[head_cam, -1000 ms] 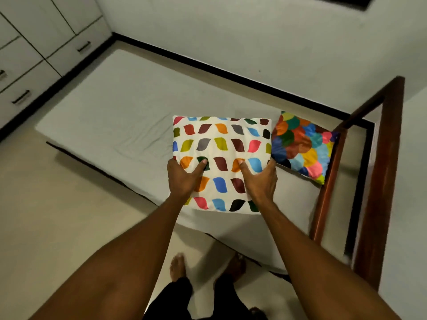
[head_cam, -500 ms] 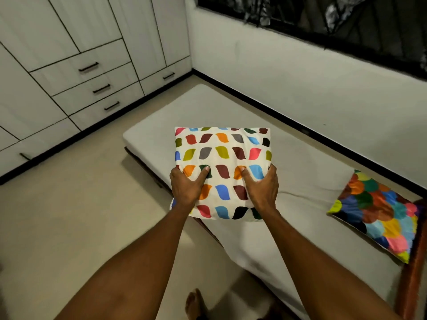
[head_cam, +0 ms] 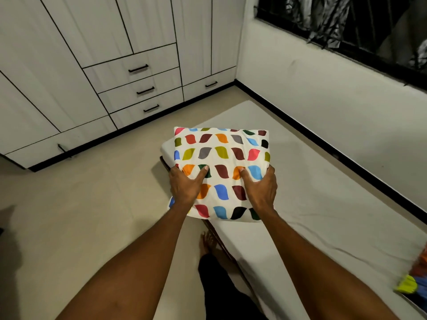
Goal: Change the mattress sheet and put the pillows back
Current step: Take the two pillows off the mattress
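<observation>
A white pillow (head_cam: 221,155) printed with coloured leaf shapes is held out in front of me, over the near left corner of the mattress. My left hand (head_cam: 186,184) grips its lower left side, thumb on top. My right hand (head_cam: 260,187) grips its lower right side the same way. The mattress (head_cam: 312,199) is covered by a plain pale sheet with a few creases and runs along the wall. A second pillow (head_cam: 413,282) with bright multicolour scales lies at the mattress's right end, mostly cut off by the frame edge.
White wardrobe doors and drawers with black handles (head_cam: 143,88) fill the far left wall. A dark window (head_cam: 346,24) sits above the white wall beside the mattress. Pale floor (head_cam: 80,204) spreads to the left. My bare foot (head_cam: 208,241) stands by the bed edge.
My view has swung left, from the bed's right end toward the wardrobe. The leaf pillow has travelled with my hands toward the mattress's left end. The scale pillow has slid to the frame's right edge.
</observation>
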The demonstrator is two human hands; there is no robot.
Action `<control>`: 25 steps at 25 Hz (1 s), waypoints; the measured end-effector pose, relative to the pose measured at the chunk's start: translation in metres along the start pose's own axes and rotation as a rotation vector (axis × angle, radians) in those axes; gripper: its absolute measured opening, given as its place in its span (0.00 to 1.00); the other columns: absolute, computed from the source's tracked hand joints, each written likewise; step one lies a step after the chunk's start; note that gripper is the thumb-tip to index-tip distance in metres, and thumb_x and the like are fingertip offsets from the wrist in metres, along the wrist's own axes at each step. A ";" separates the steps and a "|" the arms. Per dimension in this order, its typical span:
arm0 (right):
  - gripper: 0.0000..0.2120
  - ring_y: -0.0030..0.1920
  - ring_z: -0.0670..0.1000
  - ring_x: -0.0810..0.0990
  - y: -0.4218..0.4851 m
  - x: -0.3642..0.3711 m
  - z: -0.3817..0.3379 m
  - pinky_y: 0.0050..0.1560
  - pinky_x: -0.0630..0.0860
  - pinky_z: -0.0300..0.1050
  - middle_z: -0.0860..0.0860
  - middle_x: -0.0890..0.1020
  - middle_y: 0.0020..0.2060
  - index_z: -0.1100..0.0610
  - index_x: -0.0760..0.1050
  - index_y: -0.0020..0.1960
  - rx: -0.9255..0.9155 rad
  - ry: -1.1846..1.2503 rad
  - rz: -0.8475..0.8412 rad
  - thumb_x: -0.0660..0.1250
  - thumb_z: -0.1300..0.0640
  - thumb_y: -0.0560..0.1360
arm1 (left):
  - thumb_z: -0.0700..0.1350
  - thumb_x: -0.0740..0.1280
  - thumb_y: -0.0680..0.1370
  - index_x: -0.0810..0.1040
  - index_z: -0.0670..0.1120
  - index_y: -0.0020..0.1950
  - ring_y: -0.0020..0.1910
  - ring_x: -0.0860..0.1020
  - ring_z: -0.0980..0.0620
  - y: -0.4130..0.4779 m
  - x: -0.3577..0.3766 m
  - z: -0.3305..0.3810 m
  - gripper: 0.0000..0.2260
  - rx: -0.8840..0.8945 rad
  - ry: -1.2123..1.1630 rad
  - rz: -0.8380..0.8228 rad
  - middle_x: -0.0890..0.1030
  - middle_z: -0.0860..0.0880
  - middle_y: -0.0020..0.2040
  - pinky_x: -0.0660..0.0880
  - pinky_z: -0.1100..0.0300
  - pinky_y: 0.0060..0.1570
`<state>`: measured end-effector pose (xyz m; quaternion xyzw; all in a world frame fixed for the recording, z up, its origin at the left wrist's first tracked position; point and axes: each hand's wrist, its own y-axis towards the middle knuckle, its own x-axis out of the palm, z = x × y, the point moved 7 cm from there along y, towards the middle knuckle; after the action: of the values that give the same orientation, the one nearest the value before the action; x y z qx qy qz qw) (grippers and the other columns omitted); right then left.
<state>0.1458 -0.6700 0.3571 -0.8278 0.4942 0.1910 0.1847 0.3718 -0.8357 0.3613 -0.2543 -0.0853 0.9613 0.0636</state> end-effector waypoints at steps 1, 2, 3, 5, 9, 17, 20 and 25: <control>0.45 0.65 0.54 0.79 0.019 0.022 -0.009 0.66 0.79 0.61 0.51 0.76 0.67 0.47 0.61 0.76 -0.001 -0.004 -0.014 0.71 0.25 0.69 | 0.68 0.77 0.68 0.66 0.48 0.73 0.65 0.78 0.44 0.026 0.002 0.002 0.42 -0.010 0.000 0.008 0.76 0.45 0.66 0.80 0.41 0.62; 0.45 0.65 0.54 0.79 0.039 0.045 -0.017 0.66 0.79 0.61 0.50 0.76 0.67 0.47 0.61 0.76 0.005 -0.005 -0.028 0.70 0.25 0.69 | 0.67 0.78 0.68 0.65 0.48 0.73 0.65 0.78 0.44 0.054 0.004 0.002 0.42 -0.024 0.001 0.017 0.75 0.45 0.66 0.80 0.41 0.63; 0.44 0.65 0.53 0.79 0.058 0.068 -0.024 0.66 0.79 0.61 0.50 0.77 0.67 0.47 0.62 0.76 0.005 -0.004 -0.043 0.71 0.25 0.69 | 0.67 0.77 0.69 0.65 0.48 0.74 0.65 0.78 0.44 0.082 0.006 0.003 0.43 -0.046 0.014 0.020 0.74 0.45 0.67 0.79 0.41 0.63; 0.44 0.65 0.54 0.79 0.096 0.112 -0.045 0.66 0.79 0.61 0.50 0.77 0.67 0.48 0.62 0.76 0.016 -0.022 -0.074 0.71 0.26 0.69 | 0.68 0.77 0.69 0.65 0.47 0.74 0.66 0.77 0.43 0.140 0.008 0.006 0.43 -0.107 0.050 0.019 0.74 0.44 0.67 0.79 0.43 0.63; 0.44 0.67 0.55 0.78 0.169 0.187 -0.092 0.68 0.77 0.60 0.51 0.76 0.69 0.48 0.62 0.76 0.033 -0.103 -0.159 0.70 0.26 0.70 | 0.66 0.77 0.70 0.64 0.46 0.75 0.67 0.76 0.43 0.235 0.009 0.016 0.43 -0.197 0.052 0.023 0.73 0.44 0.68 0.78 0.45 0.63; 0.45 0.69 0.58 0.76 0.293 0.318 -0.168 0.70 0.75 0.60 0.52 0.75 0.71 0.50 0.61 0.77 0.044 -0.261 -0.296 0.69 0.26 0.71 | 0.63 0.77 0.72 0.65 0.44 0.75 0.68 0.76 0.42 0.400 0.017 0.029 0.41 -0.315 0.036 -0.010 0.73 0.42 0.69 0.77 0.48 0.62; 0.44 0.65 0.58 0.78 0.335 0.371 -0.187 0.67 0.78 0.61 0.53 0.77 0.68 0.50 0.64 0.75 0.045 -0.325 -0.329 0.69 0.25 0.70 | 0.64 0.77 0.72 0.64 0.43 0.76 0.68 0.76 0.41 0.464 0.024 0.022 0.42 -0.367 0.039 -0.030 0.72 0.42 0.69 0.76 0.47 0.63; 0.46 0.62 0.58 0.80 0.425 0.489 -0.219 0.64 0.80 0.60 0.53 0.79 0.66 0.51 0.66 0.73 0.109 -0.481 -0.402 0.66 0.21 0.68 | 0.65 0.76 0.71 0.67 0.45 0.73 0.65 0.79 0.41 0.605 0.048 -0.009 0.40 -0.467 -0.022 -0.114 0.76 0.42 0.66 0.78 0.49 0.58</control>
<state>0.0120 -1.3321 0.2512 -0.8289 0.2722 0.3141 0.3744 0.2870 -1.4175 0.2117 -0.2464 -0.3203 0.9130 0.0565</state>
